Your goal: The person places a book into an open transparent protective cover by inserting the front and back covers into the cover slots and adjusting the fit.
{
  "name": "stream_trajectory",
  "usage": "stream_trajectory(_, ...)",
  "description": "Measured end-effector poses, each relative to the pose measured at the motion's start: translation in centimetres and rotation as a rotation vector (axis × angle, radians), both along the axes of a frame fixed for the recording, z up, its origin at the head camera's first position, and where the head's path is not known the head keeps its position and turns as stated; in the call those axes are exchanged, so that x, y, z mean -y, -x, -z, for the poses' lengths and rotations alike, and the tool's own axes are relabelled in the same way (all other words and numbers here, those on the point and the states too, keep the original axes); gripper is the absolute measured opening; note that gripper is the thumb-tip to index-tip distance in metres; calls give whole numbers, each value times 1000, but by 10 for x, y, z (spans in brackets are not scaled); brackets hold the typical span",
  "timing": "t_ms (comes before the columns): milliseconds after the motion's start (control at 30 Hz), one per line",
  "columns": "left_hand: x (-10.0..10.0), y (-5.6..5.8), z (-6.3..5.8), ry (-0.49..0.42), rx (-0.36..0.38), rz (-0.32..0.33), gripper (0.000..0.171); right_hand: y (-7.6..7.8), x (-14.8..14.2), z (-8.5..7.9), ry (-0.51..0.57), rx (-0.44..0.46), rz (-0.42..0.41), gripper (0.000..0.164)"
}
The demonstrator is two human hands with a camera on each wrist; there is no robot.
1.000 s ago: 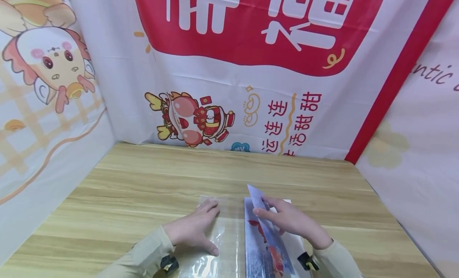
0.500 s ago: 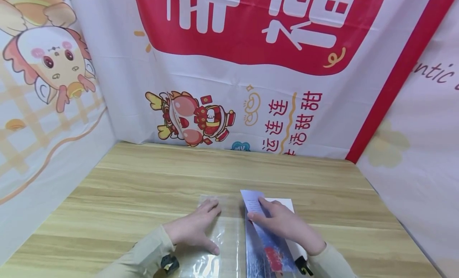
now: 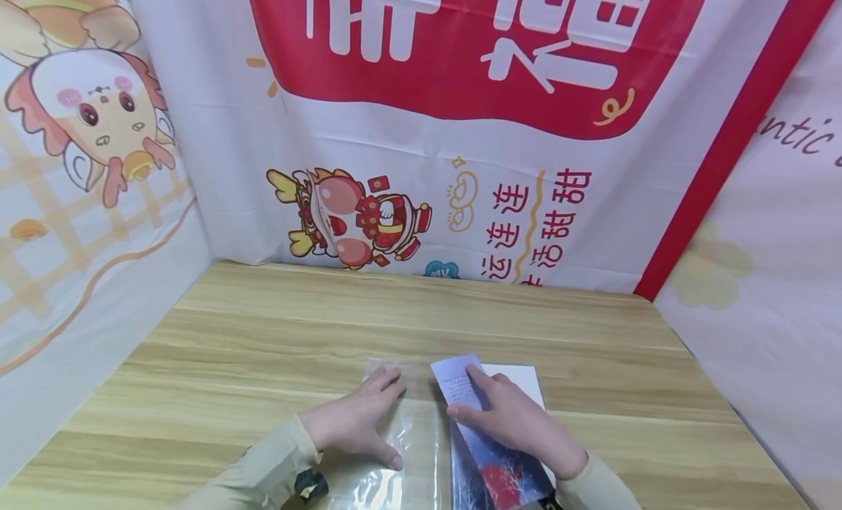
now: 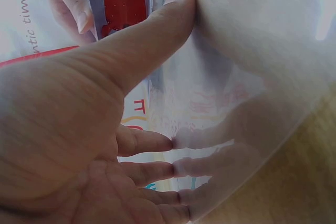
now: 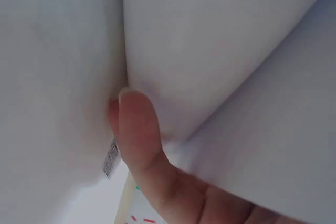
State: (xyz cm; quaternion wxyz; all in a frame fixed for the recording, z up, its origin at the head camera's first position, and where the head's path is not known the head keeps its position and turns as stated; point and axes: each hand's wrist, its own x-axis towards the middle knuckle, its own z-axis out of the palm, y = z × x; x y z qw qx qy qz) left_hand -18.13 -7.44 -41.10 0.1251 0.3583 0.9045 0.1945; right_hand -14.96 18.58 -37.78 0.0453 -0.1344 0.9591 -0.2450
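Note:
My left hand rests with spread fingers on a clear plastic sheet lying on the table. In the left wrist view the fingertips meet the glossy sheet, which mirrors them. To its right, my right hand pinches a narrow purple-blue printed flap between thumb and fingers. Small text runs along the flap's top, and a red tree shows near its bottom. The flap lies slanted over a blue picture book and a white panel. Pale paper surfaces and a barcode surround the right fingers in the right wrist view.
The wood-grain table reaches back to a white and red printed cloth. More printed cloth hangs at the left, and another panel stands at the right.
The right hand has tilted the flap over to the left and turned it flatter, so its printed face shows more. The left hand stays put on the plastic sheet.

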Motion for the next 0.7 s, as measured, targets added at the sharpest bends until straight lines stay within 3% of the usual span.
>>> stream_trajectory(200, 1, 0, 0, 1, -11, 11, 117, -1, 1, 2, 1, -18, -25, 75)
stream_trajectory(700, 1, -1, -2, -7, -7, 14, 116, -1, -3, -2, 32, 49, -70, 54)
